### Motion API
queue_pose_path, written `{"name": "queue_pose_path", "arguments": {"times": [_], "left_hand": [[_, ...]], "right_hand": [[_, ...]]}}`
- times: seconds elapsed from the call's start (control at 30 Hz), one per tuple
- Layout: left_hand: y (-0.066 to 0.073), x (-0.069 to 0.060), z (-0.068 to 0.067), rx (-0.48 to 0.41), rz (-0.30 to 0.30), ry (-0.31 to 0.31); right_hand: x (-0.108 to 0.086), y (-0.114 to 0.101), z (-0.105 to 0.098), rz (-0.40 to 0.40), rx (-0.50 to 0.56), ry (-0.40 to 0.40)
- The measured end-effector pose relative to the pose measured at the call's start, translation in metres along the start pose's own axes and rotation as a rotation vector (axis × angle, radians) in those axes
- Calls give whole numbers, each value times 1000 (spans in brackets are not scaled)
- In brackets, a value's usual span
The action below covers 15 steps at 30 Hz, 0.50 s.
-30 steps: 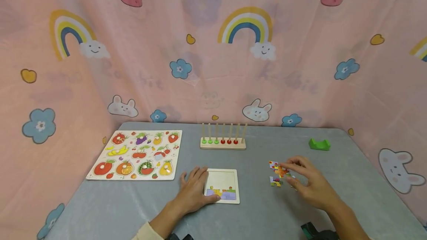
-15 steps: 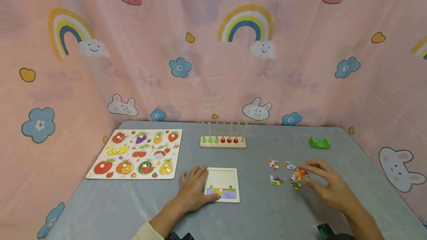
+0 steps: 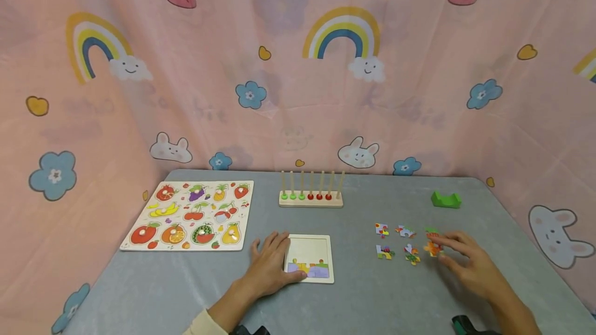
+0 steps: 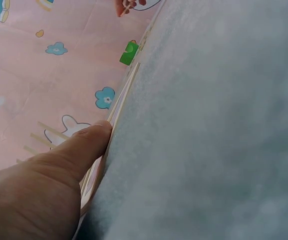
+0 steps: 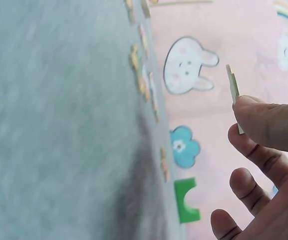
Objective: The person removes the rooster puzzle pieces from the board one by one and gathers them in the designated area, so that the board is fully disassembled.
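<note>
Orange puzzle piece (image 3: 433,248), pinched in the grip of the right hand (image 3: 472,268), is well right of the tray (image 3: 309,248) the relaxed left hand (image 3: 269,269) touches.

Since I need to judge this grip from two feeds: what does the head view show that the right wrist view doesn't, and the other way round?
Only the head view: the fruit board and the left hand on the tray.
Only the right wrist view: the pinched puzzle piece edge-on, thin side to the lens.
Both: the right hand, loose puzzle pieces and green block.
</note>
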State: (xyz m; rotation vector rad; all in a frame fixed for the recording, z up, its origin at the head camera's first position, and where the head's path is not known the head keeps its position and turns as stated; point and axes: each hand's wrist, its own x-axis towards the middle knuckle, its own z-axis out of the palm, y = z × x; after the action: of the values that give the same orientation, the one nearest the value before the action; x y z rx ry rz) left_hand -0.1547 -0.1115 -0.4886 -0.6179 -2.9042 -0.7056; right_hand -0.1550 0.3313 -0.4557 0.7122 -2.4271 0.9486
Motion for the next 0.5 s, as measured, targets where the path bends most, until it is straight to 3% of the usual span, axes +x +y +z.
{"name": "queue_pose_path", "arguments": {"times": [0.23,0.5], "left_hand": [[-1,-1,0,-5,3,2],[0,0,1,-13,4,-4]], "right_hand": [[-9,14,4,158,-113,-45],[-14,26,8,127,-149,-48]]}}
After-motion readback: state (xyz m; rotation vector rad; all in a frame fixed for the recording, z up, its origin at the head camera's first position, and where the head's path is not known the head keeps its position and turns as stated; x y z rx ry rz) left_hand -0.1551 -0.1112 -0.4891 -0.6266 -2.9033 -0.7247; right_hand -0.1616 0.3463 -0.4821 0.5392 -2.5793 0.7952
